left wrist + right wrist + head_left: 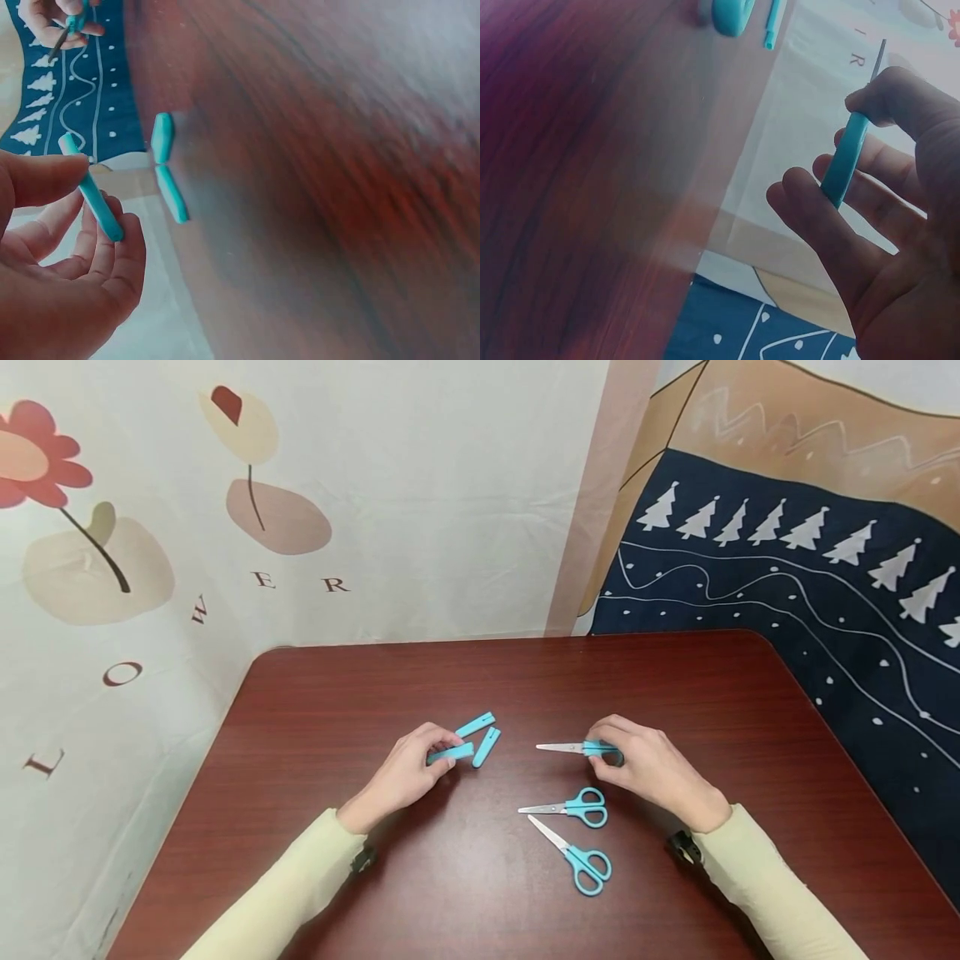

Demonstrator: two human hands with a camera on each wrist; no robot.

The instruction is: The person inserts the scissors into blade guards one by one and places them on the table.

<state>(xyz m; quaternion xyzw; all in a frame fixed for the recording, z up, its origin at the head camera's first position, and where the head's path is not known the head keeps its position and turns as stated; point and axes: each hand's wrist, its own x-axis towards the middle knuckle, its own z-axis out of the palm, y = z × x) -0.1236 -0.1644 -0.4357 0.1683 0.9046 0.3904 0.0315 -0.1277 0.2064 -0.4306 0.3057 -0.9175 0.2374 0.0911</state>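
My left hand (401, 770) pinches a turquoise scissors cap (452, 752) between thumb and fingers, above the table. In the left wrist view the thumb presses one side of that cap (99, 204) and the fingertips support the other. Two more caps (476, 724), (487, 747) lie just beyond and right of this hand. My right hand (654, 768) grips turquoise-handled scissors (561, 747) by the handles, blades closed and pointing left toward the caps. Its fingers partly hide the handle loops. Below it lie two more scissors (574, 808), (577, 855), bare blades pointing left and upper left.
The dark red-brown wooden table (360, 693) has rounded far corners. Behind it hangs a pale cloth (450, 527) with flowers and letters, and at the right a navy cloth (750, 577) with white trees. Dark wrist devices (363, 859), (685, 847) sit under both sleeves.
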